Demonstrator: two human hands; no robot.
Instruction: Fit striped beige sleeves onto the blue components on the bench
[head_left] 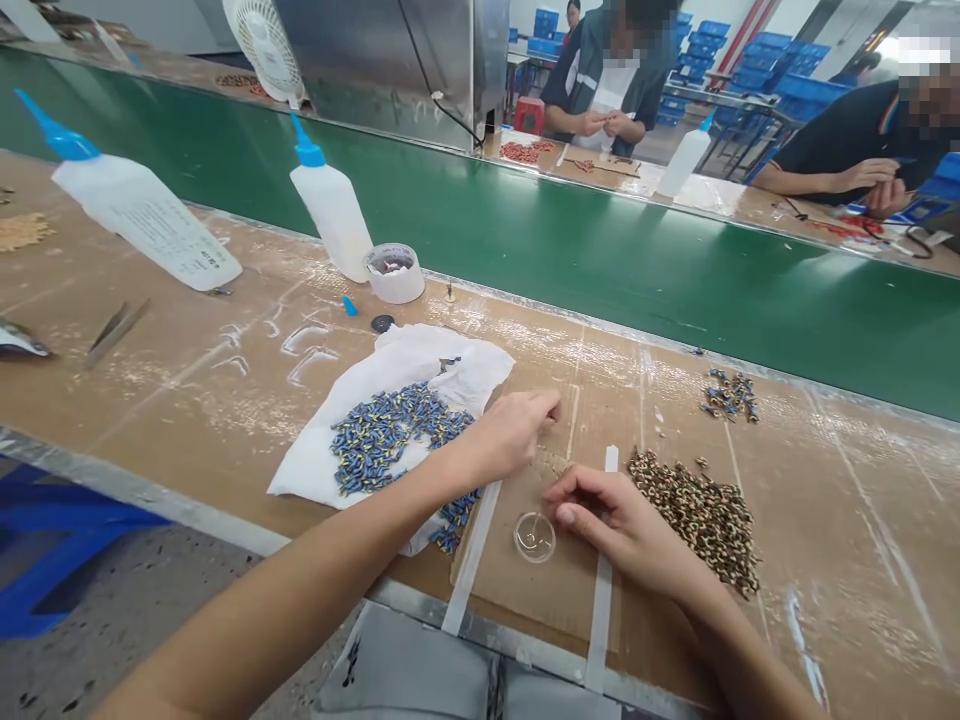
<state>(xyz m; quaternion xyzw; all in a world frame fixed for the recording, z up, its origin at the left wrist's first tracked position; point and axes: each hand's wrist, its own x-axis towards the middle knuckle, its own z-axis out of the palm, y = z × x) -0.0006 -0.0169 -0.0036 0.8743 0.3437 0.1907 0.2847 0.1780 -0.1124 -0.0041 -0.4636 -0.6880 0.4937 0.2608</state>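
My left hand [516,432] is over the taped-down board [517,590], its fingers curled closed; what they hold, if anything, is hidden. Close by, my right hand [600,510] has its thumb and fingers drawn together beside a small clear round dish [534,538]. Anything between those fingertips is too small to make out. To the left, a heap of small blue and yellow pieces [382,435] lies on a white cloth [315,465], partly behind my left forearm. A pile of small brown and gold pieces [701,520] lies right of my right hand.
Two white bottles with blue nozzles, one tilted [150,220] and one nearer the middle [330,215], stand beside a tape roll [395,275]. Tweezers [116,330] lie left. More small blue pieces [731,395] lie right. Beyond the green belt [555,245], other people work.
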